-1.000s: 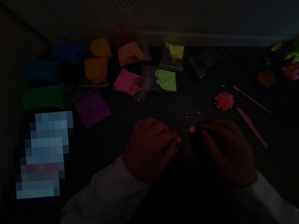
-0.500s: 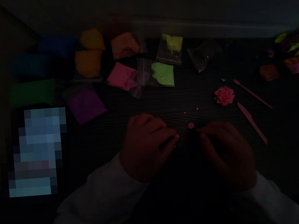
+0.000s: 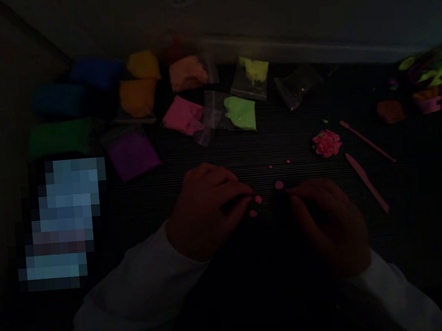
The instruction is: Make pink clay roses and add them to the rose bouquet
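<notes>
The scene is very dark. My left hand (image 3: 209, 210) rests curled on the dark ribbed mat (image 3: 212, 156), its fingertips pinched by two small pink clay bits (image 3: 258, 200). My right hand (image 3: 330, 223) lies curled to the right, its fingertips pointing at a small flat pink clay disc (image 3: 279, 185) just beyond them. Whether it touches the disc I cannot tell. A pink clay flower (image 3: 327, 143) lies further back on the right.
Two pink sculpting tools (image 3: 365, 182) lie right of the flower. Several bags of coloured clay sit at the back: pink (image 3: 182, 115), light green (image 3: 240, 113), purple (image 3: 132, 153), orange (image 3: 137, 96), blue (image 3: 97, 73). Coloured clay pieces (image 3: 434, 75) crowd the far right. A blurred patch (image 3: 63, 224) is at left.
My left fingertips have parted slightly from the clay, and two pink bits now show by them instead of one. Both hands stay in about the same place; the camera shifted a little.
</notes>
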A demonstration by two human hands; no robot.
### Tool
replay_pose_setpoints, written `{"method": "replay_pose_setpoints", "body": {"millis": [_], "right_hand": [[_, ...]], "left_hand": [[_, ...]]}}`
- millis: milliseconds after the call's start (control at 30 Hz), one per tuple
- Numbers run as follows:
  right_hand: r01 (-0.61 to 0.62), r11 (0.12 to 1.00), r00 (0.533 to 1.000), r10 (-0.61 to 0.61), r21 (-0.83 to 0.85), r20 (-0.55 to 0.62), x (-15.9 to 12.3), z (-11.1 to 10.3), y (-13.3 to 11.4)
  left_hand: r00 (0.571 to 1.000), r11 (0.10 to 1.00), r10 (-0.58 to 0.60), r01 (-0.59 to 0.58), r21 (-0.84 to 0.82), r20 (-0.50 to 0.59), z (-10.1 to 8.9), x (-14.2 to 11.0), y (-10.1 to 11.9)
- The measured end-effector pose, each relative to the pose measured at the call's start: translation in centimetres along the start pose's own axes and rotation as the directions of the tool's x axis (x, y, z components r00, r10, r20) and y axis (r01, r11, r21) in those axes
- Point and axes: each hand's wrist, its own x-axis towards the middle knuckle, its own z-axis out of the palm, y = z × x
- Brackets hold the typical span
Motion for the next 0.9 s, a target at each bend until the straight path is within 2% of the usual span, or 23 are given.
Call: {"method": "replay_pose_setpoints", "body": {"millis": [133, 300, 400, 567, 733, 900], "right_hand": [[0.003, 1.000, 1.000, -0.003, 0.013, 0.006, 0.0, 0.1, 0.0], [-0.003, 0.999, 1.000, 0.004, 0.033, -0.014, -0.1, 0.5, 0.4], [-0.014, 0.997, 0.999, 0.016, 0.072, -0.032, 0.0, 0.9, 0.6], [-0.022, 0.993, 0.997, 0.030, 0.112, -0.069, 0.3, 1.2, 0.7], [-0.025, 0.983, 0.988, 0.052, 0.184, -0.144, 0.5, 1.2, 0.8], [0.008, 0.979, 0.974, 0.039, 0.203, -0.224, 0.9, 1.5, 1.2]], "left_hand": [[0.989, 0.998, 0.065, -0.063, -0.018, 0.133, -0.5, -0.2, -0.4], [0.983, 0.998, 0.061, -0.056, -0.034, 0.175, -0.3, -0.2, -0.6], [0.982, 0.996, 0.079, -0.072, -0.047, 0.171, 0.0, -0.1, -0.7], [0.990, 0.993, 0.088, -0.080, -0.085, 0.106, 0.1, 0.4, -1.0], [0.991, 0.995, 0.098, -0.095, -0.040, 0.090, 0.5, 0.8, -1.4], [0.999, 0.999, 0.040, -0.040, -0.005, 0.003, 1.2, 1.1, -1.9]]}}
